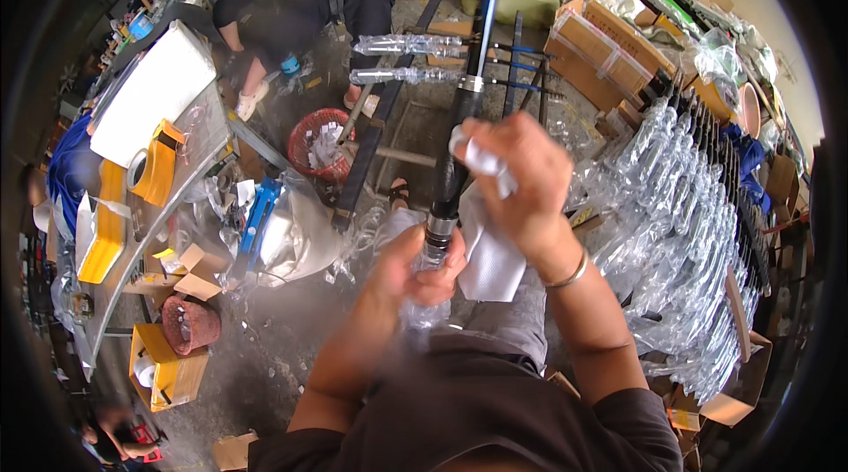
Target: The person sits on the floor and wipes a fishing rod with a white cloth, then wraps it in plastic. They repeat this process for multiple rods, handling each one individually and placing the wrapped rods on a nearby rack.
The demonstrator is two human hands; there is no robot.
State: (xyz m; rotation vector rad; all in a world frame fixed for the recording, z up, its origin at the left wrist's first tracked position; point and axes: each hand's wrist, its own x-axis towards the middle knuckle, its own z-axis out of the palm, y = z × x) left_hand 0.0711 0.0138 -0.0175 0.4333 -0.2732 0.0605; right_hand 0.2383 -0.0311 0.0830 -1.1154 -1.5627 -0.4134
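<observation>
Rod (459, 132) upright between both hands (cloth (490, 251) wrapped).

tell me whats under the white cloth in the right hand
The white cloth is wrapped around a black rod by the right hand. The left hand grips the rod's lower end. The stretch of rod beneath the cloth is hidden.

Viewpoint: we look down from a head-worn fisheye camera, steeply, over our own torso and forearms.
Facing: forward and down, toward the grey concrete floor (265, 357) beyond our knees.
Nearness: our left hand (415, 264) and right hand (521, 181) sit close, mid-frame.
Left edge: the long metal worktable (212, 132) bends along the rim.
Right edge: the row of clear-wrapped black rods (698, 207) curves away.
Far: seated people at the top.
Shared views: only one view.
</observation>
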